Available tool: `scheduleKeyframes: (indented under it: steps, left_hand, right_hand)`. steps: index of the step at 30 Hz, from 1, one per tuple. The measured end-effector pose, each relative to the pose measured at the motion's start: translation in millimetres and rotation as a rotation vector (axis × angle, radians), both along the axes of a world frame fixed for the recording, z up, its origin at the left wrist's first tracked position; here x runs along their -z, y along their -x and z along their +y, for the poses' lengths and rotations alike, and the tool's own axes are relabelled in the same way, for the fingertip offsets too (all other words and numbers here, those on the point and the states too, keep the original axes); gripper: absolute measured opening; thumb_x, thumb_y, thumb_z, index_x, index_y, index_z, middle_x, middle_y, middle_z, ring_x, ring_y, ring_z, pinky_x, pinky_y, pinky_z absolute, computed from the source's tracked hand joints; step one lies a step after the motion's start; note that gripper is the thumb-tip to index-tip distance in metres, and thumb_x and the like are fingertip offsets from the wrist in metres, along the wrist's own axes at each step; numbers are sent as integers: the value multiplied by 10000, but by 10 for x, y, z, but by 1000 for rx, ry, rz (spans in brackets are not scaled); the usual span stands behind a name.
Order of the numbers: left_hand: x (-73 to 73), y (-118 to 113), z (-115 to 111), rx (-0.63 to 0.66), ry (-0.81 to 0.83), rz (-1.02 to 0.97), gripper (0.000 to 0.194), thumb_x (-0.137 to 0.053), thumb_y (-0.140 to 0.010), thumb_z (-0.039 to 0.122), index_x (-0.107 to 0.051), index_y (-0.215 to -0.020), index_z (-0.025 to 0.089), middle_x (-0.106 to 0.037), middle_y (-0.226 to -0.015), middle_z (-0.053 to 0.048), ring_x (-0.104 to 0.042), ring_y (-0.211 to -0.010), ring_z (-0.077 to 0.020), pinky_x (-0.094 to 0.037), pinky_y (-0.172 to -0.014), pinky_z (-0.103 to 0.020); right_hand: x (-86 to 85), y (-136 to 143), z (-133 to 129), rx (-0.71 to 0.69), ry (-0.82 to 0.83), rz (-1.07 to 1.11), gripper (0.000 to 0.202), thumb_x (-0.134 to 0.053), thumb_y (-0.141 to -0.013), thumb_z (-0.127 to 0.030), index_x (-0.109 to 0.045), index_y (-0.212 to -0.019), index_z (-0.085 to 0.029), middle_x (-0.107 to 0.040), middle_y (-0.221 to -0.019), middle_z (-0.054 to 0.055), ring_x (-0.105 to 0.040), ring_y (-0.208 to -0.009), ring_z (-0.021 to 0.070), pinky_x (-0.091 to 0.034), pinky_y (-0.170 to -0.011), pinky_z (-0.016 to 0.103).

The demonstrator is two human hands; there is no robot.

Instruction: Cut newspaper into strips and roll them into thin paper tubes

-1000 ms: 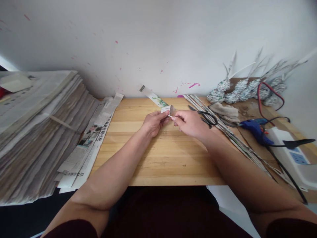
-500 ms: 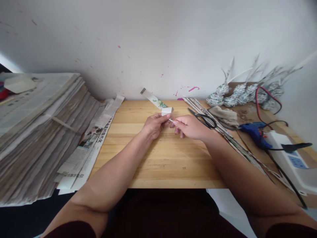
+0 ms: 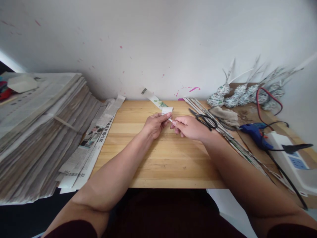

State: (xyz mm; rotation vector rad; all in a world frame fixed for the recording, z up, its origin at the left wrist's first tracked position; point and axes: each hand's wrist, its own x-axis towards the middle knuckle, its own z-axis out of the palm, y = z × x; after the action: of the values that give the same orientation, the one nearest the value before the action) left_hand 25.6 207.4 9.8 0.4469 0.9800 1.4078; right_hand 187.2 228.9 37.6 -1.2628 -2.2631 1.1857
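Over the middle of the wooden table (image 3: 158, 165), my left hand (image 3: 156, 125) is closed on a strip of paper (image 3: 155, 100). The strip is pale with a green printed pattern, and its far end reaches up toward the wall. Near my left thumb the paper curls over into a white fold. A thin rolled end of the same strip juts out between the hands. My right hand (image 3: 185, 126) pinches that rolled end between thumb and fingers. Black-handled scissors (image 3: 207, 121) lie just beyond my right wrist.
Left stands a tall tied stack of newspapers (image 3: 59, 132), with cut newspaper strips (image 3: 99, 132) beside it. On the right lie thin paper rods (image 3: 230, 140), a rag (image 3: 225, 116), a blue glue gun (image 3: 257, 134) and a white power strip (image 3: 292, 162). Twisted paper bundles (image 3: 237, 94) rest against the wall.
Both hands keep their grip on the paper strip in almost the same place. The whole view has shifted very slightly.
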Motion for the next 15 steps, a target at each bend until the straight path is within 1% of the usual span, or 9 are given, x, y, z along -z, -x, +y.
scheduleKeyframes:
  steps: [2,3,5,7,9,12,15]
  left_hand:
    - [-4,-2,-3,7,-4,0,201,-846,-684,107,-649,-706,73,-640,-597,-2,-517,-479,-29,-402,-470,-135]
    - [-7,-4,-3,8,-3,0,200,-844,-687,106,-648,-703,71,-639,-594,-3,-514,-475,-28,-396,-463,-133]
    - [-10,-7,0,-6,8,0,192,-832,-704,102,-644,-697,65,-649,-604,-15,-520,-475,-29,-396,-459,-132]
    - [-9,-8,5,-19,25,-2,180,-819,-725,103,-644,-703,62,-663,-621,-26,-530,-482,-31,-410,-469,-132]
    - [-3,-7,7,-5,29,-12,165,-809,-747,120,-655,-733,63,-686,-663,-41,-549,-502,-35,-440,-495,-135]
    - [8,-7,4,32,24,-23,139,-780,-789,141,-663,-775,68,-712,-721,-62,-580,-534,-48,-483,-535,-150]
    - [11,-8,1,35,34,-21,104,-729,-831,113,-659,-773,62,-713,-718,-68,-591,-532,-54,-506,-551,-160]
  right_hand:
    - [-11,-8,10,-23,68,1,306,-436,-999,-295,-676,-863,-163,-651,-675,12,-522,-447,99,-406,-487,239]
    - [-9,-10,11,-28,61,-8,309,-438,-999,-301,-679,-865,-161,-644,-673,11,-517,-452,98,-398,-491,239]
    - [8,-9,4,-15,-41,-36,276,-497,-976,-339,-669,-840,-169,-635,-673,5,-517,-486,103,-373,-509,240]
    - [33,-1,-9,18,-203,-43,226,-584,-928,-360,-645,-805,-181,-621,-668,-6,-512,-536,111,-342,-538,243]
    - [52,7,-17,44,-336,-29,219,-617,-904,-356,-620,-768,-184,-594,-654,-12,-494,-575,118,-316,-564,250]
    - [50,14,-16,34,-409,-55,293,-562,-936,-349,-590,-698,-180,-553,-623,-9,-456,-589,126,-285,-584,268]
    - [24,12,-9,-3,-408,-93,335,-510,-962,-330,-581,-672,-178,-531,-606,-9,-434,-585,128,-270,-591,276]
